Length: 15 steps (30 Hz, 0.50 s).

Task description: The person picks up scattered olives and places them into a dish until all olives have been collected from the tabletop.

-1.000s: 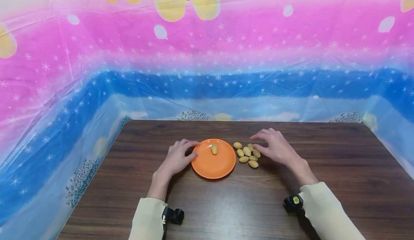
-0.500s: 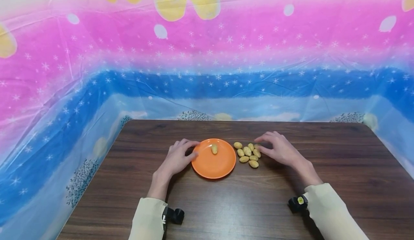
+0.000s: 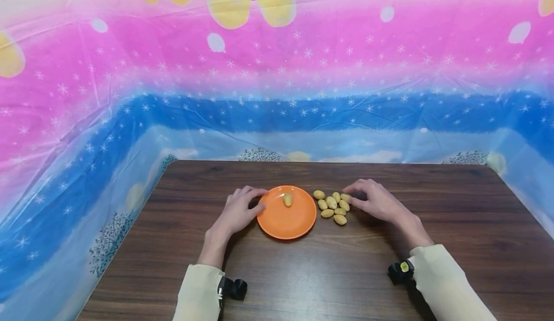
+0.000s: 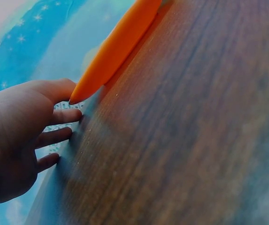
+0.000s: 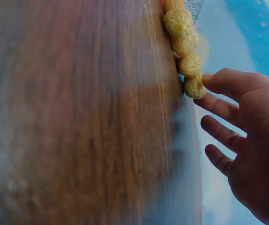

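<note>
Left hand [image 3: 237,211] holds plate [image 3: 286,225] | right hand [image 3: 381,203] apparently pinches yellow oval [image 5: 194,89], part-hidden

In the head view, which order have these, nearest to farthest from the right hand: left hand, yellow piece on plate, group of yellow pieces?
1. Group of yellow pieces: at the right hand.
2. Yellow piece: left of the group, on the orange plate.
3. Left hand: at the plate's left rim.
</note>
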### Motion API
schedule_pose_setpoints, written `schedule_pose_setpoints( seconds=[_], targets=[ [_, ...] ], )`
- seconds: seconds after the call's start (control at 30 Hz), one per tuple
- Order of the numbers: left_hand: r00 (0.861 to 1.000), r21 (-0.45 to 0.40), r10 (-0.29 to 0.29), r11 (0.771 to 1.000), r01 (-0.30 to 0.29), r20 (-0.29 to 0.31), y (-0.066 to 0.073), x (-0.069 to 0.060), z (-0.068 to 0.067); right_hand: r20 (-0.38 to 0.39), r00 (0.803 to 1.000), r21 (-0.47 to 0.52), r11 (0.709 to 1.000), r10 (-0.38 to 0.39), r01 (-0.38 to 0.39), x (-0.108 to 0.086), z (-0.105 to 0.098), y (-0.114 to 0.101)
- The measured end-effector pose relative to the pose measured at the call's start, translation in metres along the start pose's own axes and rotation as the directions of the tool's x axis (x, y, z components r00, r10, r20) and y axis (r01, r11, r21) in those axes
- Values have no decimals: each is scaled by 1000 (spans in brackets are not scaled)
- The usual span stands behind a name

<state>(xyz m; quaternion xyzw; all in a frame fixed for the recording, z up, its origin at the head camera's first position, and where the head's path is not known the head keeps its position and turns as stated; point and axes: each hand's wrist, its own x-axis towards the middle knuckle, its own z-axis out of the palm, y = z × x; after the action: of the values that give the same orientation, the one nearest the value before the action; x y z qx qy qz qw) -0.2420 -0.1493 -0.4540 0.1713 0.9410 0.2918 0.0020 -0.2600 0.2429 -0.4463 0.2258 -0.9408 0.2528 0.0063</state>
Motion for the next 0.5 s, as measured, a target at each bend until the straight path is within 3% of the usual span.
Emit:
schedule_pose_setpoints(
  seconds=[0.23, 0.5],
  targets=[
    [1000, 2, -9, 1000, 9, -3, 0, 0, 0, 31, 999, 0, 1000, 19, -19, 1, 0, 1],
    [1000, -4, -19, 1000, 19, 1, 2, 0, 0, -4, 998, -9, 998, 61, -61, 3, 0, 2]
  ],
)
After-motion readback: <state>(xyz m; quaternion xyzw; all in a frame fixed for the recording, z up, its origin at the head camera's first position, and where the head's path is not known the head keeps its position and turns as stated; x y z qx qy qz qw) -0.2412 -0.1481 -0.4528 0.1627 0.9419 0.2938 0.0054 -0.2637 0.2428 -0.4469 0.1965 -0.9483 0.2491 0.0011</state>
